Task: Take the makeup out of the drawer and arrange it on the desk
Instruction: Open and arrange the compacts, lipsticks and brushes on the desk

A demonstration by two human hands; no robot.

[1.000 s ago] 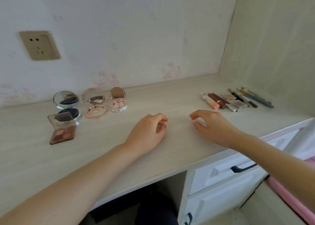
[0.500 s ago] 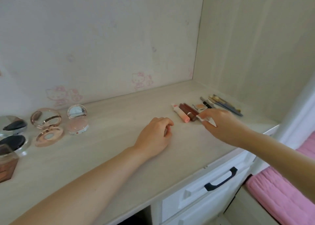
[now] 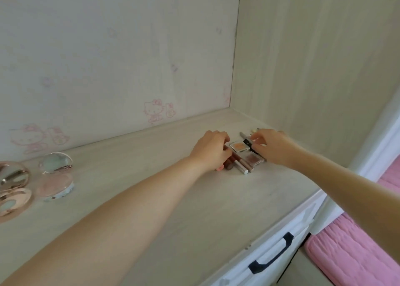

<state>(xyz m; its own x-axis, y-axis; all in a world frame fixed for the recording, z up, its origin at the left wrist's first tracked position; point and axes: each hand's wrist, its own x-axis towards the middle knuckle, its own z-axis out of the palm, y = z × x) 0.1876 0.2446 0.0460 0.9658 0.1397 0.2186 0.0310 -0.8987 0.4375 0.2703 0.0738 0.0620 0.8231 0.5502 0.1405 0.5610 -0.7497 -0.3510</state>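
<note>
A cluster of makeup lies at the far right of the desk. My left hand lies over the lipstick tubes, its fingers curled down round them, their tips beside a small square orange eyeshadow pan. A brown square pan and slim lip gloss tubes lie just in front. My right hand reaches in from the right, with thumb and forefinger pinching a black tube. It hides most of the pencils behind it.
Two open round compacts, a pink one and a rose-gold one, stand at the desk's left. A side panel closes the desk on the right. White drawers with a black handle sit below the front edge, beside a pink cushion.
Both hands moved right and away from me to the makeup cluster. The left hand left the bare desk and now lies on the lipsticks. The view swung to the right.
</note>
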